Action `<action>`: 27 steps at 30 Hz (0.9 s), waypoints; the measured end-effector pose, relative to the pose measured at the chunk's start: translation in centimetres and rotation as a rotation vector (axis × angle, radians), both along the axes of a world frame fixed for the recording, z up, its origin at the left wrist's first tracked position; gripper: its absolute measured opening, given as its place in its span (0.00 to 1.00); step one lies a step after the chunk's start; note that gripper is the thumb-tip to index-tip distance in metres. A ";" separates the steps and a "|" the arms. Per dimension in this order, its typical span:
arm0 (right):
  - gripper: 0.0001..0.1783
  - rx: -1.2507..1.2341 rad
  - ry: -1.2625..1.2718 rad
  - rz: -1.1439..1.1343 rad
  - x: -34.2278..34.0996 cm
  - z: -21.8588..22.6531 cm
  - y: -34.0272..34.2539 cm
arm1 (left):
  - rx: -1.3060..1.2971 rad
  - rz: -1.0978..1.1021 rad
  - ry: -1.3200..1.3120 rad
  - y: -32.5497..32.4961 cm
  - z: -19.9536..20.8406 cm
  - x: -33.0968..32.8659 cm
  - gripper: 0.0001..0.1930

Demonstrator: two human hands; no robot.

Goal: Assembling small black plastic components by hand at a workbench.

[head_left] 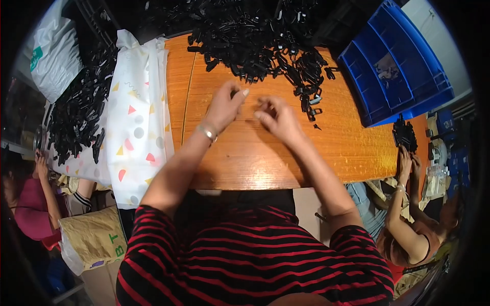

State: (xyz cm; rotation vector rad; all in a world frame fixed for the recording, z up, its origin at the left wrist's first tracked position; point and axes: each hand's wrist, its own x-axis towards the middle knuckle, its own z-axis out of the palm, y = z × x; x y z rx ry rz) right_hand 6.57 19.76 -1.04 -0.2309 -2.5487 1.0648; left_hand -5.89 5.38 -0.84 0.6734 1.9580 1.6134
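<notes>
Over the wooden table, my left hand [224,108] is raised just in front of a large heap of small black plastic clip-like parts [240,51]. Its fingers are loosely bent, with a gap between thumb and forefinger, and I see nothing in it. My right hand [279,118] hovers beside it, thumb and fingers apart and slightly blurred; no part shows in its grasp. The hands do not touch each other. Several loose black parts [309,102] trail from the heap to the right of my right hand.
Patterned white sheeting [138,117] covers the wooden table's [240,158] left side, beside another black heap [76,112]. A blue plastic bin [393,61] stands tilted at right. Co-workers' arms reach in at left [46,188] and right [400,199]. A brown sack [94,237] sits lower left.
</notes>
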 end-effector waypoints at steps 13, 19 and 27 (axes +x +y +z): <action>0.20 0.736 -0.228 -0.153 -8.8 -0.2 6.7 | -0.394 -0.133 1.051 5.7 -1.0 -7.2 0.22; 0.13 0.688 -0.046 0.009 -6.2 -0.3 3.6 | -0.354 -0.286 1.034 0.8 -1.4 -6.3 0.19; 0.11 0.109 -0.204 0.114 -4.6 0.5 0.7 | -0.216 -0.282 0.783 -4.0 -0.7 -5.0 0.18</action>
